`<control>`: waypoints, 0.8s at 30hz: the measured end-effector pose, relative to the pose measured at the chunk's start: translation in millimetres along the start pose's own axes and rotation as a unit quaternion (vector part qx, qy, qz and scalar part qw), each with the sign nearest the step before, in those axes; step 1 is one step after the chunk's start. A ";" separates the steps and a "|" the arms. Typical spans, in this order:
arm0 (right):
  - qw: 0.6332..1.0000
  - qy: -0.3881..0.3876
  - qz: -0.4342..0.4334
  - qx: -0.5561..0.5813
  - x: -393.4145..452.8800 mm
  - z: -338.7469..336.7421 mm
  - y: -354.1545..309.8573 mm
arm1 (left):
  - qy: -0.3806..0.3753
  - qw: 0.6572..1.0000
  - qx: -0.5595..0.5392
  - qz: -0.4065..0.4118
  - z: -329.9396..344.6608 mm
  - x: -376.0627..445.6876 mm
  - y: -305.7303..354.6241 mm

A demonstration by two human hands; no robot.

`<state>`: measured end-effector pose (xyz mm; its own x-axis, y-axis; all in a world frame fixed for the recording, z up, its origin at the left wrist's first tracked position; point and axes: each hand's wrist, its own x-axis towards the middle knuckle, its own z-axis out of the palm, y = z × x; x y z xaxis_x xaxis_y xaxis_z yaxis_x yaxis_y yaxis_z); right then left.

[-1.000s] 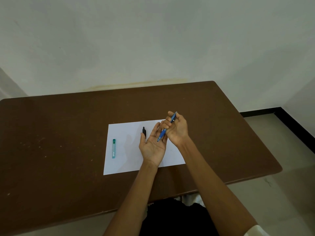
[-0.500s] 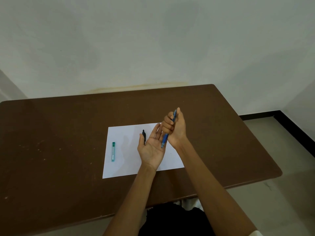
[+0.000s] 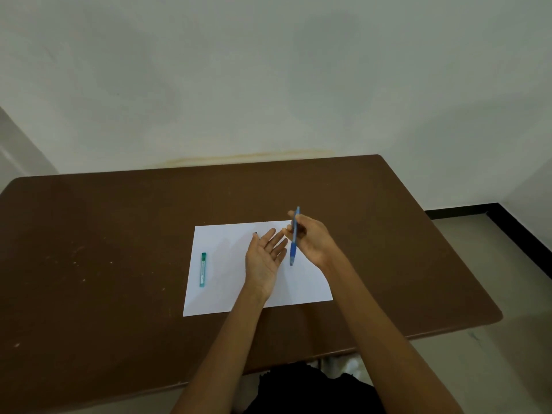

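My right hand grips a blue pen almost upright, tip pointing down, above a white sheet of paper on the brown table. Just left of the pen, my left hand is held palm up with straight fingers and nothing in it. A small black object on the paper shows only as a tip behind the left fingers. A green lead tube lies on the paper's left part.
A pale wall stands right behind the table's far edge. The table's right edge drops to a tiled floor with a black skirting strip. Dark clothing shows below the near table edge.
My right hand has swung the pen from leaning over my left palm to nearly upright, a little to the right of the palm. My left hand now hides most of the black object.
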<state>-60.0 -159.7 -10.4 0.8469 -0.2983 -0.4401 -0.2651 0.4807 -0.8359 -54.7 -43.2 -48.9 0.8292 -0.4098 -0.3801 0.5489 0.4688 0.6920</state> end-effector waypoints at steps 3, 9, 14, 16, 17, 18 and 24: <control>0.993 0.059 0.024 -0.096 11.5 -2.1 6.6 | 0.018 0.994 0.112 -0.009 3.0 4.9 3.7; 0.954 0.103 -0.021 -0.280 33.6 -1.7 14.1 | 0.022 0.976 0.213 -0.038 8.0 17.1 5.6; 0.916 0.103 -0.047 -0.384 42.2 -7.5 22.7 | 0.057 0.963 0.254 -0.068 8.3 18.9 3.0; 0.903 0.105 -0.058 -0.413 42.4 -10.4 27.4 | 0.065 0.959 0.266 -0.068 10.1 17.8 1.8; 0.899 0.108 -0.062 -0.421 42.2 -11.1 29.0 | 0.071 0.956 0.276 -0.068 12.0 17.0 2.3; 0.896 0.110 -0.066 -0.426 42.5 -11.3 29.8 | 0.078 0.952 0.287 -0.065 14.4 16.5 3.2; 0.876 0.124 -0.080 -0.459 42.9 -9.1 30.4 | 0.097 0.943 0.310 -0.071 23.0 12.3 5.7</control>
<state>-35.9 -165.3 -57.7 0.8107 -0.5262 -0.2566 -0.5085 -0.4157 -0.7541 -43.8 -63.6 -35.5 0.7891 -0.2549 -0.5589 0.5382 -0.1515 0.8291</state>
